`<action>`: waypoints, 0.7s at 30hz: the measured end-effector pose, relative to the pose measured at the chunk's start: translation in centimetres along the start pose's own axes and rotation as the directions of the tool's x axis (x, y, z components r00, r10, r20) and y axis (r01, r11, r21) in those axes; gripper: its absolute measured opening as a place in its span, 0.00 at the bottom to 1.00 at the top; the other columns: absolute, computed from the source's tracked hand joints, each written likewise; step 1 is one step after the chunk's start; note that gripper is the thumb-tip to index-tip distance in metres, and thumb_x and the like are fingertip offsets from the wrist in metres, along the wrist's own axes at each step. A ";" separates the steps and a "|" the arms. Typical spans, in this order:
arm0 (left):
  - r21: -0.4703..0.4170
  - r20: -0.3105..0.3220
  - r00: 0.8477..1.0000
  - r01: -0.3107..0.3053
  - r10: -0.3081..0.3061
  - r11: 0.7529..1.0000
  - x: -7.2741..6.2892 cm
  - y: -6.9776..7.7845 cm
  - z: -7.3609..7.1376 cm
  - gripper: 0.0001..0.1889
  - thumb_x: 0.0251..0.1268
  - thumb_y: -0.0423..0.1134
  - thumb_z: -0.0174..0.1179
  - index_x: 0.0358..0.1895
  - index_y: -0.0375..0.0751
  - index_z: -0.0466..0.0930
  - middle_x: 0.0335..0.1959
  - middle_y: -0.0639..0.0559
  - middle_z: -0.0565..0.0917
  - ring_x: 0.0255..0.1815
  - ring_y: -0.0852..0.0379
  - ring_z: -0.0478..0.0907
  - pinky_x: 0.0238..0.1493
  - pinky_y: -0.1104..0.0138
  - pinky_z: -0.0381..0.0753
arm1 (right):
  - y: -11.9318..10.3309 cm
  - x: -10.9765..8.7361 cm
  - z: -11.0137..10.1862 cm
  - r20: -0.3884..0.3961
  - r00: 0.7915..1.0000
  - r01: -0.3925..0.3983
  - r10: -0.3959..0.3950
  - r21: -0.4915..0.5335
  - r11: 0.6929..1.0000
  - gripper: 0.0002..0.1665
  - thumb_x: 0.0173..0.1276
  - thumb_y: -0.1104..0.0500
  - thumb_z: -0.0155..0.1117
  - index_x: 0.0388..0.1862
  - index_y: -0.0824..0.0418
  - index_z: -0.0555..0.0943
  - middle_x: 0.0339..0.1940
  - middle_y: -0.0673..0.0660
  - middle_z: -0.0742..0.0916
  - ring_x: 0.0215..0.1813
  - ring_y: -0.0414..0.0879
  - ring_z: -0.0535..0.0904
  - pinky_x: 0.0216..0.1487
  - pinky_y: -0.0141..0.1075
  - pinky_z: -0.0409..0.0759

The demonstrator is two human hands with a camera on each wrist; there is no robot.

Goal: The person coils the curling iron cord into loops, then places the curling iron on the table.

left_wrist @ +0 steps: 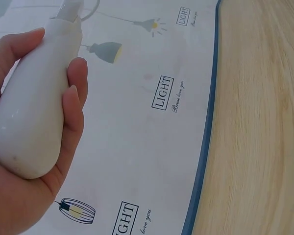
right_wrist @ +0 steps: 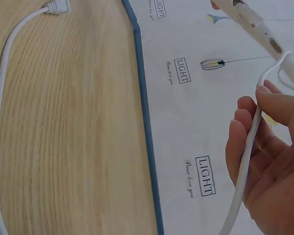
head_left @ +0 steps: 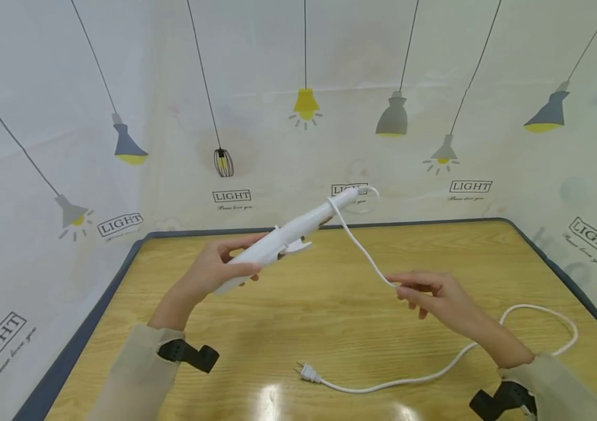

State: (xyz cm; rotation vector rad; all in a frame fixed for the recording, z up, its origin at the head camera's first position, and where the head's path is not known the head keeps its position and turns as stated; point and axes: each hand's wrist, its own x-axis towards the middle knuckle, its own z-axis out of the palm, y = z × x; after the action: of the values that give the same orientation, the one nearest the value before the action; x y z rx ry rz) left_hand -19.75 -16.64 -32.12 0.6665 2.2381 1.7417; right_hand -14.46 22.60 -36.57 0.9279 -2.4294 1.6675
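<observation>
My left hand (head_left: 219, 266) grips the thick rounded end of a white wand-shaped electric appliance (head_left: 298, 228), which looks like a hair curler. It is held tilted above the table, its narrow end up and to the right. A small lever sticks out near its middle, and brownish marks show on its underside. The white power cord (head_left: 358, 245) leaves the narrow end, loops back and crosses over the body. Thumb and fingers of my right hand (head_left: 442, 298) pinch that cord; in the right wrist view it runs on down across the fingers (right_wrist: 237, 139).
A two-pin plug (head_left: 309, 372) lies on the wooden table (head_left: 256, 327) near the front, its cord curving to the right behind my right forearm. Dark blue edging borders the table. Behind and at the sides hangs a pale sheet (head_left: 266, 128) printed with lamps.
</observation>
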 end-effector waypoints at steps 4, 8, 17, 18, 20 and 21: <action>-0.010 0.051 0.998 -0.028 0.028 1.000 0.1 0.6 0.3 0.27 0.56 0.36 0.63 0.62 0.52 0.72 0.54 0.43 0.75 0.32 0.44 0.79 0.32 0.51 0.78 | 1.9 0.4 -0.2 -0.009 0.998 -0.069 0.069 0.062 0.996 0.17 0.65 0.70 0.55 0.52 0.64 0.79 0.29 0.49 0.83 0.25 0.45 0.75 0.20 0.36 0.77; -0.040 0.106 0.993 -0.057 0.061 0.998 0.1 1.1 0.7 0.27 0.56 0.34 0.64 0.62 0.47 0.72 0.54 0.42 0.75 0.31 0.45 0.80 0.32 0.55 0.78 | 3.5 1.2 -0.5 -0.015 0.992 -0.127 0.129 0.079 0.989 0.16 0.66 0.67 0.56 0.52 0.63 0.80 0.29 0.48 0.82 0.26 0.43 0.75 0.21 0.36 0.77; -0.092 0.212 0.972 -0.081 0.099 0.992 -0.6 1.4 1.2 0.27 0.51 0.30 0.66 0.59 0.41 0.74 0.52 0.40 0.75 0.30 0.49 0.79 0.30 0.60 0.80 | 4.7 3.6 -0.8 -0.032 0.966 -0.256 0.258 0.058 0.965 0.16 0.65 0.61 0.60 0.50 0.68 0.80 0.29 0.55 0.82 0.27 0.45 0.73 0.24 0.37 0.77; -0.089 0.229 0.968 -0.089 0.107 0.992 -0.7 1.4 1.3 0.27 0.51 0.30 0.66 0.59 0.41 0.74 0.53 0.40 0.75 0.30 0.49 0.79 0.30 0.60 0.80 | 4.7 3.8 -0.8 -0.037 0.961 -0.271 0.273 0.054 0.961 0.16 0.64 0.60 0.61 0.48 0.68 0.81 0.29 0.55 0.82 0.27 0.45 0.73 0.25 0.37 0.77; -0.085 0.266 0.957 -0.101 0.120 0.991 -0.8 1.2 1.3 0.27 0.50 0.30 0.67 0.58 0.41 0.75 0.52 0.41 0.75 0.31 0.49 0.78 0.29 0.60 0.80 | 4.7 4.2 -1.0 -0.041 0.956 -0.290 0.292 0.050 0.956 0.12 0.63 0.59 0.62 0.42 0.64 0.83 0.26 0.54 0.81 0.27 0.44 0.74 0.25 0.37 0.78; -0.087 0.287 0.949 -0.111 0.132 0.990 -0.9 1.2 1.4 0.27 0.50 0.30 0.67 0.58 0.41 0.75 0.52 0.40 0.75 0.31 0.48 0.77 0.29 0.60 0.80 | 4.7 4.4 -1.1 -0.042 0.960 -0.274 0.276 0.058 0.960 0.08 0.64 0.61 0.61 0.40 0.61 0.84 0.26 0.53 0.81 0.27 0.43 0.74 0.25 0.37 0.78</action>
State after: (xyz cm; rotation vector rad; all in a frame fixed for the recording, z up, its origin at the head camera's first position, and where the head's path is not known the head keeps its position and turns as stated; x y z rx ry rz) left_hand -18.12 -15.68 -31.44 0.9942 1.9647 1.6414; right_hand -20.66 22.71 -38.41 0.5639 -2.5918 1.8193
